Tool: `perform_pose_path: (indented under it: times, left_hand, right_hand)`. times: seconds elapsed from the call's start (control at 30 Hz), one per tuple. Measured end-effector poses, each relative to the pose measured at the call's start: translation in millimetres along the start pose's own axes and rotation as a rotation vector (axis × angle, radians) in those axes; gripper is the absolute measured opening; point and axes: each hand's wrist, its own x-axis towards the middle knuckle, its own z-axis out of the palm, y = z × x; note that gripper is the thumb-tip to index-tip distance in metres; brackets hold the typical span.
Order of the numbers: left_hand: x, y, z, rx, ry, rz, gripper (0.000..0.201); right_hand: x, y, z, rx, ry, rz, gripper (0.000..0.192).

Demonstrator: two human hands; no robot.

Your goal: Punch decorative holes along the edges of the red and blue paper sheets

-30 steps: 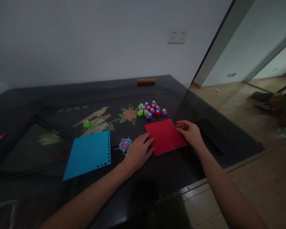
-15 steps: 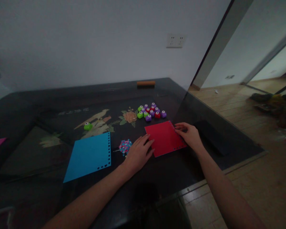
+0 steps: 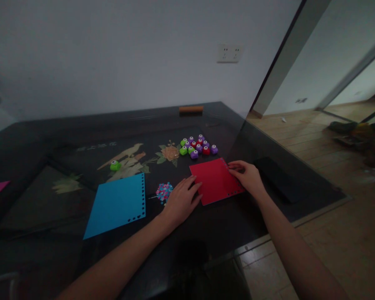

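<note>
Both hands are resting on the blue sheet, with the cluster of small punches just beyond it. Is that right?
Not quite: in the head view the left hand and right hand rest on the red sheet, not the blue sheet, which lies untouched further left. The cluster of small punches does sit just beyond the red one.

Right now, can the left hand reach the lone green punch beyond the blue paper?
Probably yes. The left hand rests flat by the red paper, and bare tabletop separates it from the lone green punch. Only the blue paper and the confetti pile lie near that path.
</note>
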Motion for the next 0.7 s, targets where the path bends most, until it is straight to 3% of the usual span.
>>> perform_pose_path:
  times: [0.47, 0.7]
  left_hand:
    - [0, -2, -1.9, -0.034, 0.063, 0.012, 0.033]
    - [4, -9, -31.4, -0.062, 0.124, 0.073, 0.03]
  right_hand:
    - [1, 2, -1, -0.028, 0.04, 0.001, 0.022]
    - [1, -2, -2, -0.014, 0.061, 0.0, 0.021]
